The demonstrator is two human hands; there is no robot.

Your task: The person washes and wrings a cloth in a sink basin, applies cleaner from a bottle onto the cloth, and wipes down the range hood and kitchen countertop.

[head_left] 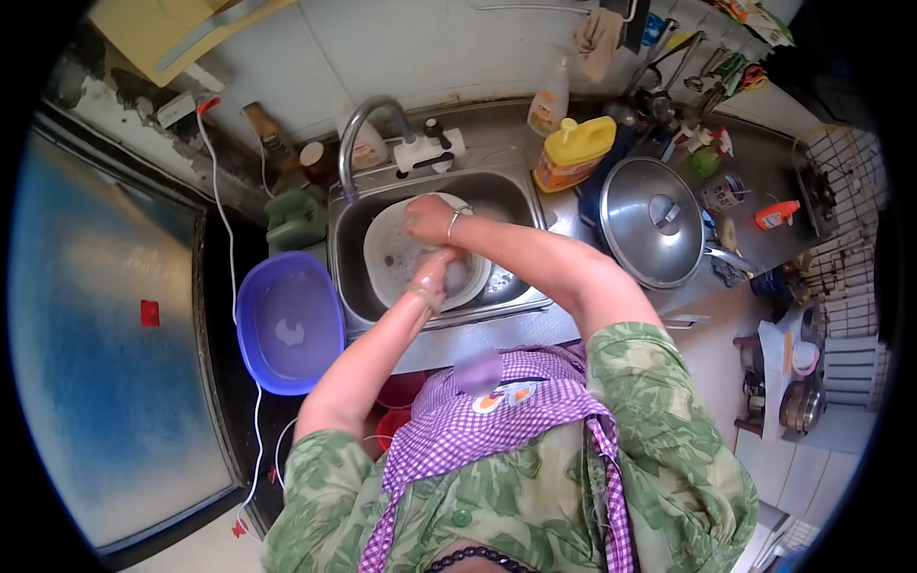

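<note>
A white basin with cloudy water in it sits inside the steel sink. My right hand, with a silver bangle at the wrist, is over the basin's far side, its fingers curled. Just below it is my left hand, wet, with a pale bangle, its fingers bent inward near the water. Whatever the fingers grip is too small or hidden to make out. The curved faucet rises behind the basin's left side.
To the left stands a purple tub holding water. Right of the sink are a yellow jug, a lidded pan with its handle pointing right, and an orange bottle. A white cable hangs at the left.
</note>
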